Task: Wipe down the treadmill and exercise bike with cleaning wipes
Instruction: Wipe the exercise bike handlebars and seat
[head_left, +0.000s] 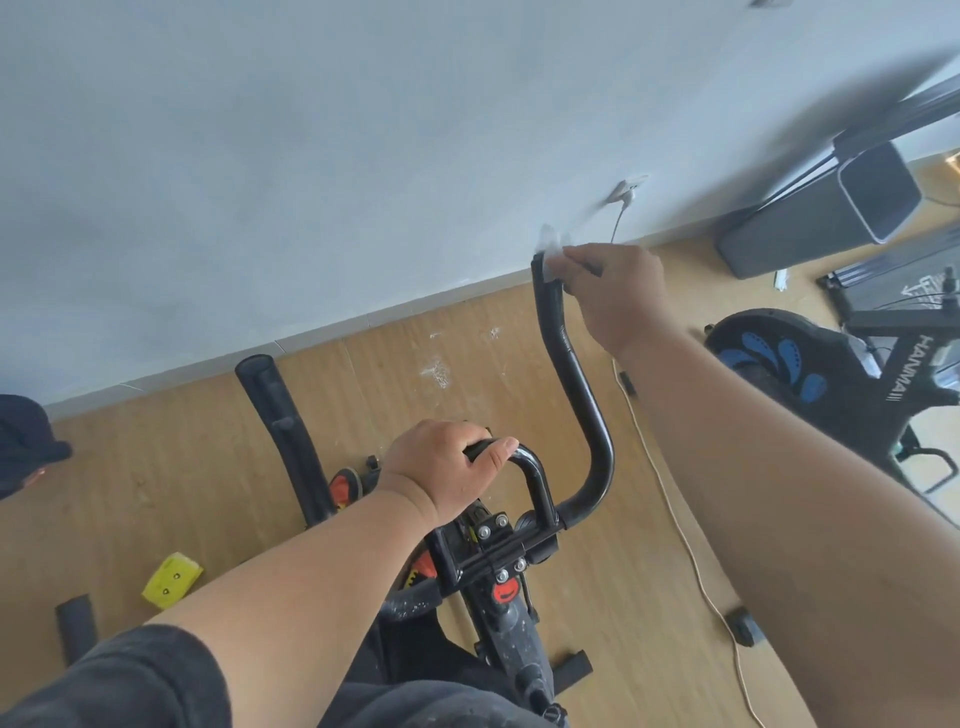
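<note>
Right hand (615, 291) is up at the far tip of the right handlebar horn (574, 374), fingers pinching a thin, crumpled whitish wipe (551, 247) against the end of the tube; the wipe is blurred, so its texture is hard to read. Left hand (441, 470) is wrapped around the short inner loop (535, 478) of the handlebar, thumb lying along the top of the bar, fingers curled under. So the two hands are well apart, each clamped on its own part of the exercise bike (498, 587). The horn is a glossy black round tube that rises, bends in a smooth curve and runs down into the clamp (493, 545), a black bracket with shiny silver bolts. Below that, a red round knob (505, 592) sits on a dusty, speckled black stem. The left horn (283, 431) looks matte and padded. All of it stands on a wood-grain floor (519, 332) with pale scuffs, meeting a smooth pale wall (311, 156) at a light skirting strip. A yellow wedge-shaped block (171, 580) lies on the floor to the left. A thin cream cable (675, 519) snakes across the boards on the right, and beyond it stands a second black bike (810, 374) with blue drop-shaped marks on its rounded housing.
</note>
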